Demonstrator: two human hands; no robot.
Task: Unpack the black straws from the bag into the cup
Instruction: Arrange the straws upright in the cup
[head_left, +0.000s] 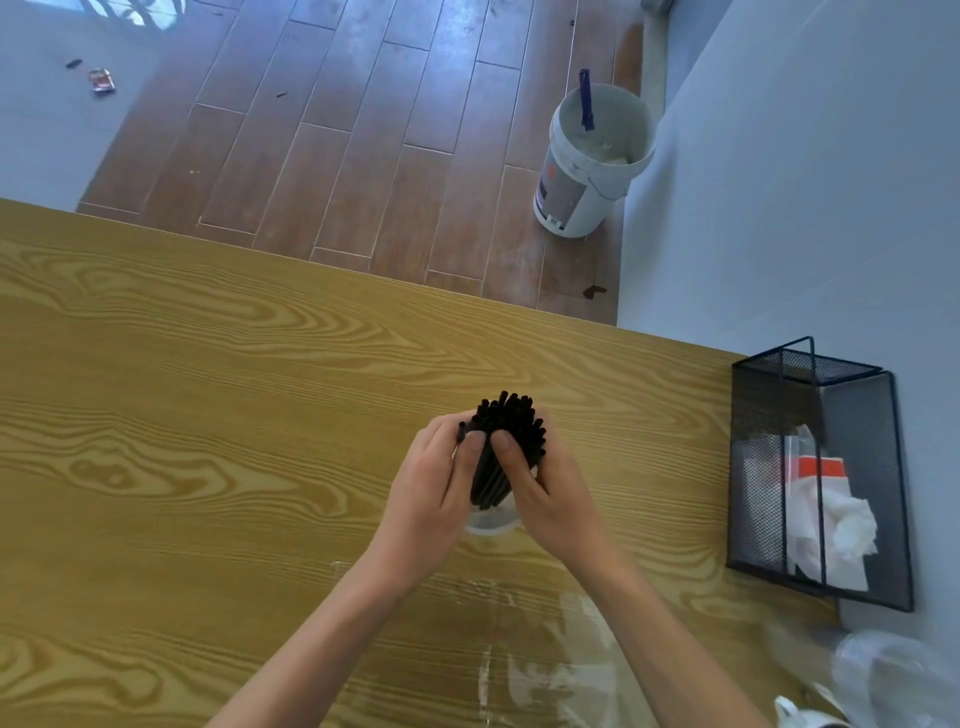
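both hands cup the black straws (509, 441), left hand (434, 488) at 9 o'clock, right hand (545, 493) at 3. bundle stands upright in the clear cup (491, 522). empty bag (561, 670) lies at 6 o'clock. seating step; next, likely let go gently.

**Wood-grain table and its load**

Yellow-brown table (208, 415) with bold swirling grain, far edge running diagonally across the view. Near the middle, a clear cup (491, 519) standing upright, packed with black straws (506, 441). Closer in, a flat transparent bag (561, 665) lying on the surface, crinkled and catching light. At the right edge, a black mesh basket (815, 467) holding white crumpled paper and a packet with red print. More clear plastic (883, 675) bunched at the near right corner.
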